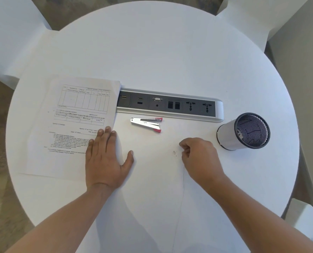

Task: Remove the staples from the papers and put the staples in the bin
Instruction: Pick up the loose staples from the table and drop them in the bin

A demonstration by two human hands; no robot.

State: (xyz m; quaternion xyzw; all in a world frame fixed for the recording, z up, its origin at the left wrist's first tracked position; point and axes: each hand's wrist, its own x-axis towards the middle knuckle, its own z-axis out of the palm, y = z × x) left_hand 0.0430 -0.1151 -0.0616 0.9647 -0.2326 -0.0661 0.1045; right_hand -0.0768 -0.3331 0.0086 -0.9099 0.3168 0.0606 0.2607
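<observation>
A printed stack of papers [75,125] lies on the left of the round white table [170,52]. My left hand [106,159] rests flat, fingers straight, on the stack's lower right corner and on a blank white sheet [152,179] beside it. Small bent staples [174,153] lie on that sheet. My right hand [197,157] sits just right of them with fingers curled; I see nothing held in them. A silver staple remover with pink tips [146,123] lies open behind the hands. The bin, a black mesh cup with a white wrap [243,132], stands at the right.
A socket strip [170,105] is set into the table's middle, its left end under the papers. White chairs [11,33] surround the table, and a white box [309,221] sits at the lower right.
</observation>
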